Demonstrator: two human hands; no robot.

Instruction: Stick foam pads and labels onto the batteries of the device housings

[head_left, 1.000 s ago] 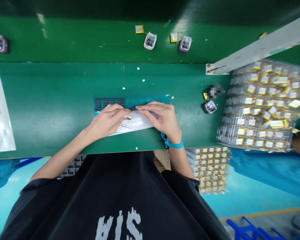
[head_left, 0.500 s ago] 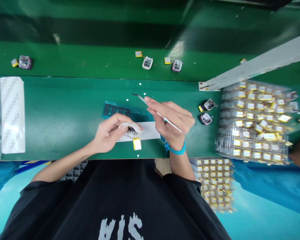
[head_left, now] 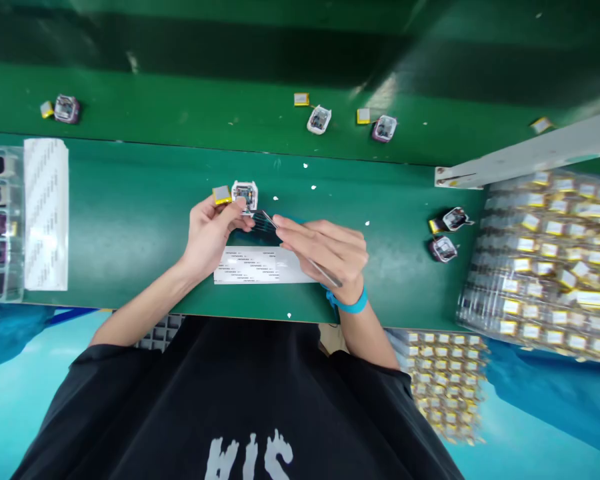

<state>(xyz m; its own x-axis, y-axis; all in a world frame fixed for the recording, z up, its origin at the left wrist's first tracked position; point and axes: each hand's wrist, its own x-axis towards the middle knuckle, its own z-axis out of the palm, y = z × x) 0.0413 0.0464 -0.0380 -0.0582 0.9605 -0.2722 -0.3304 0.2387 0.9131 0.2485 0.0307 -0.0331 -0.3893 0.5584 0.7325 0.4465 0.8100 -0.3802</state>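
Note:
My left hand [head_left: 206,233] is closed on a small white smartwatch case [head_left: 245,193] whose circuit board shows. A yellow-edged battery [head_left: 222,195] sits beside the case, against my fingers. My right hand [head_left: 330,253] is closed around slim metal tweezers [head_left: 325,272], held like a pen. The tip of the tweezers points at the lower right corner of the case; whether it touches cannot be made out. Behind both hands lies a sheet of dark strips [head_left: 265,224], mostly hidden. Nearer my body is a white printed paper strip [head_left: 247,265], partly under my right hand.
White printed sheets [head_left: 46,213] lie at the left beside a clear tray [head_left: 14,267] of watch cases. Several cases with batteries, such as a purple one [head_left: 384,128], rest on the far ledge. Stacked battery trays [head_left: 545,260] and a white metal bar [head_left: 530,150] stand right.
My left hand has moved forward, away from my body, and turned the case so its inside shows. The tweezers' tip has come close to the case. The whole view has shifted slightly.

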